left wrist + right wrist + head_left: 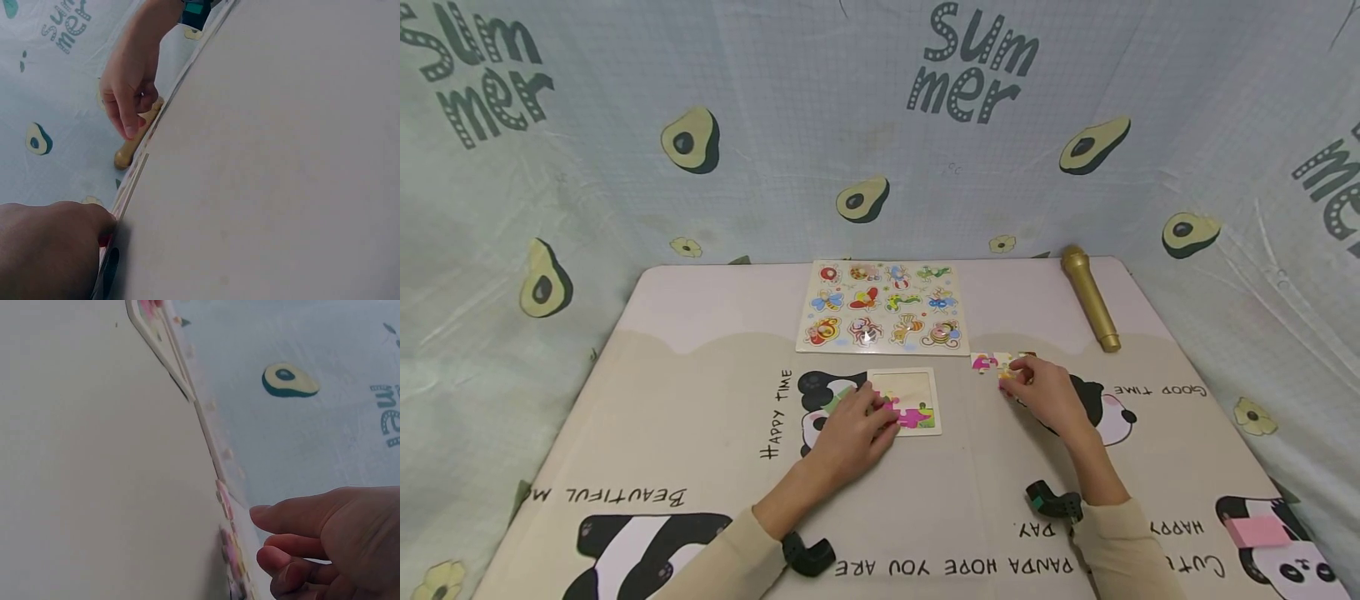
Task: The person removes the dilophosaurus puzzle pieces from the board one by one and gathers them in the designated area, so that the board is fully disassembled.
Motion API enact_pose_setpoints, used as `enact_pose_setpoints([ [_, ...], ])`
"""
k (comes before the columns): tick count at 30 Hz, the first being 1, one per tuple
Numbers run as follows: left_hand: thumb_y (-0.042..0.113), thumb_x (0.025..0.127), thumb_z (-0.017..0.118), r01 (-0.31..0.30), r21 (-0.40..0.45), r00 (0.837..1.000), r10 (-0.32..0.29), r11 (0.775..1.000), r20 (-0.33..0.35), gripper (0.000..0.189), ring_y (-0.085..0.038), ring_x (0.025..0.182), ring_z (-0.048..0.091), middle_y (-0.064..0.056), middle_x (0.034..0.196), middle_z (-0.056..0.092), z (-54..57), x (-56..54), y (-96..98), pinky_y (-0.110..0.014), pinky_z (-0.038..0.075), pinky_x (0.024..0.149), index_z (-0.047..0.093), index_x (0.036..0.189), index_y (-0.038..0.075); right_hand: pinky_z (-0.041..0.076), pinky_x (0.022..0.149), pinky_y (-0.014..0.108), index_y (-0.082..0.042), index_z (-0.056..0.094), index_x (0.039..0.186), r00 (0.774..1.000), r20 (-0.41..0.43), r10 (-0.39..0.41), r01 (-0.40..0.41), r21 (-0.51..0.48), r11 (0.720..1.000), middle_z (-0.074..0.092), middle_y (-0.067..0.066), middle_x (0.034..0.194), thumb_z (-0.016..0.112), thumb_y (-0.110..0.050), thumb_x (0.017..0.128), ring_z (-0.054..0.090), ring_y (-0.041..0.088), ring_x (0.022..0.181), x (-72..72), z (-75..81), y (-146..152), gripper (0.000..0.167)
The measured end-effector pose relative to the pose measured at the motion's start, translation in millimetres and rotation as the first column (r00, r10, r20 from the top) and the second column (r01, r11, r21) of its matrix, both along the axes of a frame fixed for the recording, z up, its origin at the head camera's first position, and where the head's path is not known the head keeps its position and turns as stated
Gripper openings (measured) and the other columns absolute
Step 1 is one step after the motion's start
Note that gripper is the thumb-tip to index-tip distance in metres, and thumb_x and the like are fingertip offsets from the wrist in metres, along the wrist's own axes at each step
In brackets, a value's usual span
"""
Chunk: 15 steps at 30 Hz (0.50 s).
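Observation:
My left hand (pixel 853 429) rests over the left side of a small white-framed jigsaw tray (pixel 937 400), its fingertips at the pink pieces. Pink and green jigsaw pieces (pixel 916 417) fill the lower part of that tray; bare wood shows above them. To the right, my right hand (pixel 1048 396) is over several loose jigsaw pieces (pixel 983 362), fingertips close above them. In the right wrist view a gap shows between the thumb (pixel 275 517) and the loose pieces (pixel 234 556), with nothing seen in the fingers. Part of the tray is hidden under my left hand.
Behind the tray lies a larger board with insect pictures (pixel 883 346). A gold microphone-shaped object (pixel 1090 298) is at the back right. A pink block (pixel 1258 532) lies at the front right. The tablecloth (pixel 700 400) has printed pandas and lettering, and a patterned curtain (pixel 775 125) surrounds the table.

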State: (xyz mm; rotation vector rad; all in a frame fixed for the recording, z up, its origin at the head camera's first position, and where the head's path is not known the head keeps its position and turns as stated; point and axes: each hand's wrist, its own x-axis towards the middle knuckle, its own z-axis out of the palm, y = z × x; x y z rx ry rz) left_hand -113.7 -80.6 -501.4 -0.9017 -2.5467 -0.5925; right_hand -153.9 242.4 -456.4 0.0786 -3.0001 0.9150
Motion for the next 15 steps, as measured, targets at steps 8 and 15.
enact_pose_setpoints([
  [8,0.028,0.094,0.069,0.004,-0.001,1.0,-0.004,1.0,0.013,0.018,-0.016,0.088,0.055,-0.004,0.099,0.058,1.0,-0.1,0.1,-0.037,0.048,0.084,0.077,0.106,0.016,0.044,0.052,0.024,0.004,0.065,0.119,0.999,-0.035,0.031,-0.033,-0.05,0.998,0.065,0.012,0.087,0.069,-0.022,0.094,0.055,0.017,0.067,-6.8,9.9,-14.7,0.036],
  [15,0.028,0.094,0.069,0.002,0.0,1.0,-0.002,1.0,0.02,0.019,-0.015,0.088,0.056,-0.003,0.1,0.059,-0.3,-1.0,0.3,-0.038,0.049,0.086,0.077,0.106,0.016,0.045,0.054,0.023,0.004,0.066,0.118,0.995,-0.07,0.065,-0.07,-0.083,0.994,0.064,0.011,0.086,0.069,-0.019,0.094,0.058,0.017,0.069,-15.8,20.5,-35.7,0.033],
])
